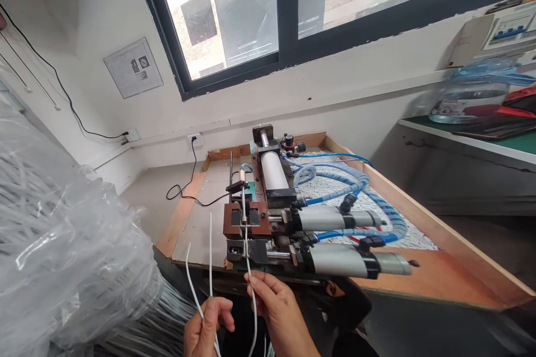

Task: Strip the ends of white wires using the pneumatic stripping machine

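One thin, white, slightly curved wire (pixel 252 302) runs into the near middle of the pneumatic machine (pixel 268 201), pinched by the right hand (pixel 276 304). The left hand (pixel 208 326) pinches two more white wires (pixel 210 256) (both upright, ends apart). Three silvery cylinders (pixel 341 261) sit rightward and far; one bagged wire bundle (pixel 84 234) stands left.

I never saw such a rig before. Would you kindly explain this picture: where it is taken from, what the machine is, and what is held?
No robot here: a person works bare-handed, seen by a head-worn camera looking forward and down. The left hand holds two thin white strands. The right hand holds another strand, which runs up to the machine, apparently air-powered, with cylinders and blue hoses. It sits inside a wooden border; small white scraps lie beside it.
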A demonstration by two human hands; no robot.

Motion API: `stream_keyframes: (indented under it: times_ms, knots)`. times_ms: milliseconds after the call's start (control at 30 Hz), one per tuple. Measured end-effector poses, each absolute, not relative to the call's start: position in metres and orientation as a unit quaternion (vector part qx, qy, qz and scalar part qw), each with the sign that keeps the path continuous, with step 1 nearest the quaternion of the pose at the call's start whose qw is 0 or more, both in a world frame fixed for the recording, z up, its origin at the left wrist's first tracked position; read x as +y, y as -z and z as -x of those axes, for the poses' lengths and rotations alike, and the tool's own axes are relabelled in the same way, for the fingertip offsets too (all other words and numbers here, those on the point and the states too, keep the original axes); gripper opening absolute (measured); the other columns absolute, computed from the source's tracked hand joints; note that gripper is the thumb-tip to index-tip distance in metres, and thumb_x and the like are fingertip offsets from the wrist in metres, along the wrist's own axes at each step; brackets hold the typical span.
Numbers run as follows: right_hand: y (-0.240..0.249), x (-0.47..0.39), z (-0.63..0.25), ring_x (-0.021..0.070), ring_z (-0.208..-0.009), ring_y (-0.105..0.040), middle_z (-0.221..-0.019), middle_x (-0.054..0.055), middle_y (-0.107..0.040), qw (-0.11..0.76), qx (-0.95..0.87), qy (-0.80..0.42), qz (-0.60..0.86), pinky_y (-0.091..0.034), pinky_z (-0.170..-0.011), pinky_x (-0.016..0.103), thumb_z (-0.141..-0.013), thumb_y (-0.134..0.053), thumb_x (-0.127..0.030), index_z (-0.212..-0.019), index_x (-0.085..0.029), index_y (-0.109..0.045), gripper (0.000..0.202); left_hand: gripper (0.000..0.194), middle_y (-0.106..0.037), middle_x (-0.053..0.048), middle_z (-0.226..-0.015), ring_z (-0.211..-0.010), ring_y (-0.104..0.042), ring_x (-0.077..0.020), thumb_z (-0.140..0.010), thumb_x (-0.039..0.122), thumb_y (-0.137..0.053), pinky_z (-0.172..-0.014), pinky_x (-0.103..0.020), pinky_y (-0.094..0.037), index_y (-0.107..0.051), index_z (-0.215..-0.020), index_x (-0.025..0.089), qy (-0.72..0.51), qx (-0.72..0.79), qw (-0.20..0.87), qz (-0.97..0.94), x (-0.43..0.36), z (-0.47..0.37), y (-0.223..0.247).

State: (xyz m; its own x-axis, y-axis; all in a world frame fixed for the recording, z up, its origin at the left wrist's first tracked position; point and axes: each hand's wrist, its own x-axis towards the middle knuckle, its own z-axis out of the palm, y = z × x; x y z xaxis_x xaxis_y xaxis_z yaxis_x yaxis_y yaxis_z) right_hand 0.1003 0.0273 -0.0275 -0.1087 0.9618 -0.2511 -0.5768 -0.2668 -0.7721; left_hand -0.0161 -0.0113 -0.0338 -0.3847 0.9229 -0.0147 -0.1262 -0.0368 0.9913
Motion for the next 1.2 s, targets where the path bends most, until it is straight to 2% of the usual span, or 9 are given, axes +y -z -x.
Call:
stream_keyframes:
  times_ms: [100, 233, 300, 400, 567, 767, 933, 1067, 1200]
  knots:
    - [0.027, 0.028, -0.098, 0.0077, -0.047, -0.036, -0.051, -0.004, -0.045, 0.552, -0.224, -0.727, 0.342, -0.030, -0.047, 0.020, -0.061, -0.065, -0.037, -0.068, -0.013, -0.062, 0.026, 0.032, -0.053, -0.001, -0.046, -0.049, -0.047, -0.0135, -0.066, 0.045, -0.054, -0.052, -0.024, -0.037, -0.066, -0.059, 0.016, -0.612, 0.561, 0.420, -0.367, -0.012, 0.016, 0.034]
    - [0.026, 0.027, -0.091, 0.0047, -0.037, -0.029, -0.041, -0.009, -0.034, 0.497, -0.239, -0.783, 0.285, -0.024, -0.039, 0.018, -0.065, -0.062, -0.039, -0.076, -0.012, -0.061, 0.030, 0.036, -0.053, -0.002, -0.046, -0.047, -0.047, -0.0137, -0.068, 0.047, -0.050, -0.050, -0.025, -0.036, -0.066, -0.059, 0.016, -0.559, 0.567, 0.436, -0.420, -0.013, 0.011, 0.033]
    - [0.026, 0.025, -0.087, 0.0050, -0.032, -0.030, -0.036, -0.009, -0.035, 0.474, -0.287, -0.782, 0.285, -0.022, -0.037, 0.019, -0.065, -0.061, -0.042, -0.072, -0.013, -0.059, 0.030, 0.040, -0.052, -0.002, -0.045, -0.046, -0.047, -0.0138, -0.069, 0.049, -0.048, -0.048, -0.025, -0.036, -0.063, -0.053, 0.016, -0.524, 0.560, 0.440, -0.467, -0.013, 0.008, 0.031]
    - [0.026, 0.021, -0.085, 0.0063, -0.031, -0.032, -0.038, -0.007, -0.040, 0.495, -0.322, -0.748, 0.303, -0.025, -0.035, 0.020, -0.065, -0.060, -0.044, -0.062, -0.015, -0.056, 0.030, 0.042, -0.050, -0.002, -0.044, -0.046, -0.046, -0.0136, -0.070, 0.049, -0.046, -0.048, -0.024, -0.036, -0.062, -0.050, 0.016, -0.496, 0.562, 0.422, -0.510, -0.014, 0.007, 0.031]
    - [0.025, 0.016, -0.096, 0.0072, -0.046, -0.034, -0.052, -0.003, -0.047, 0.561, -0.318, -0.652, 0.399, -0.028, -0.045, 0.020, -0.066, -0.061, -0.039, -0.058, -0.013, -0.057, 0.028, 0.036, -0.060, -0.004, -0.060, -0.058, -0.052, -0.0166, -0.070, 0.047, -0.048, -0.056, -0.024, -0.041, -0.068, -0.075, 0.018, -0.538, 0.593, 0.360, -0.478, -0.014, 0.013, 0.029]
    - [0.026, 0.021, -0.099, 0.0067, -0.043, -0.027, -0.047, -0.004, -0.041, 0.544, -0.251, -0.684, 0.416, -0.021, -0.043, 0.020, -0.057, -0.065, -0.041, -0.049, -0.014, -0.052, 0.032, 0.031, -0.063, -0.006, -0.066, -0.061, -0.055, -0.0178, -0.067, 0.045, -0.052, -0.058, -0.025, -0.044, -0.069, -0.071, 0.019, -0.597, 0.602, 0.285, -0.447, -0.014, 0.014, 0.025]
    - [0.026, 0.023, -0.097, 0.0062, -0.042, -0.028, -0.047, -0.005, -0.041, 0.543, -0.201, -0.716, 0.390, -0.021, -0.042, 0.020, -0.058, -0.065, -0.038, -0.055, -0.014, -0.055, 0.027, 0.027, -0.063, -0.006, -0.063, -0.056, -0.055, -0.0174, -0.069, 0.042, -0.052, -0.054, -0.026, -0.043, -0.070, -0.073, 0.022, -0.601, 0.549, 0.256, -0.521, -0.014, 0.016, 0.033]
    - [0.026, 0.024, -0.096, 0.0061, -0.045, -0.030, -0.050, -0.005, -0.041, 0.534, -0.201, -0.738, 0.359, -0.022, -0.043, 0.019, -0.060, -0.065, -0.035, -0.061, -0.012, -0.059, 0.024, 0.028, -0.060, -0.005, -0.055, -0.051, -0.052, -0.0166, -0.072, 0.041, -0.047, -0.052, -0.027, -0.039, -0.069, -0.066, 0.024, -0.506, 0.518, 0.278, -0.631, -0.014, 0.020, 0.050]
    - [0.023, 0.025, -0.095, 0.0055, -0.043, -0.023, -0.045, -0.008, -0.029, 0.499, -0.236, -0.771, 0.316, -0.021, -0.042, 0.019, -0.065, -0.061, -0.042, -0.070, -0.010, -0.063, 0.032, 0.035, -0.051, -0.003, -0.047, -0.046, -0.044, -0.0172, -0.070, 0.045, -0.045, -0.049, -0.030, -0.032, -0.062, -0.047, 0.025, -0.369, 0.542, 0.315, -0.686, -0.011, 0.021, 0.070]
